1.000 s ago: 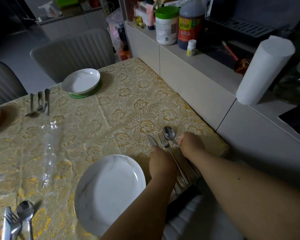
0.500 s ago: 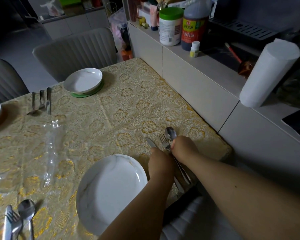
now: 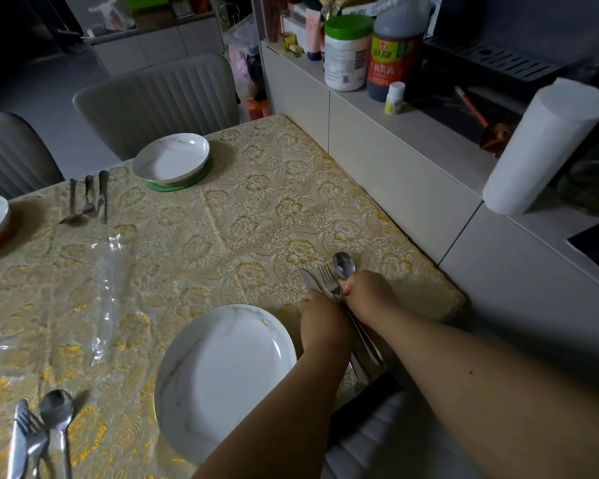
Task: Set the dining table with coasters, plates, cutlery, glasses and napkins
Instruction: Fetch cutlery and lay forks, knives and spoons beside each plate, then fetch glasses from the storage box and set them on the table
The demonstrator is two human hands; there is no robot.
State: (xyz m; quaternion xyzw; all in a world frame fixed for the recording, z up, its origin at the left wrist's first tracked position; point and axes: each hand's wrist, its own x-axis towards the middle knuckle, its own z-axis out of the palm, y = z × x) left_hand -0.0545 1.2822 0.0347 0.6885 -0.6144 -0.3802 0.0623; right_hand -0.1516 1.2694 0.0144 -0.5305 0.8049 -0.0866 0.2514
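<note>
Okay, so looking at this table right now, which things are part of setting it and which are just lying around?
Part of the job:
near plate
knife, fork and spoon under the left hand and right hand
far plate on a green coaster
far cutlery
near-left cutlery

Just lying about:
clear plastic wrap
paper roll
sauce bottle
green-lidded jar

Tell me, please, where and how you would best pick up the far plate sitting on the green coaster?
Grip the plate by its raised rim, probably on the near edge, coming from above and from the table's middle. The rim lifts off the green coaster, so fingers can hook under it; the centre is a smooth shallow well with nothing to hold.
</note>
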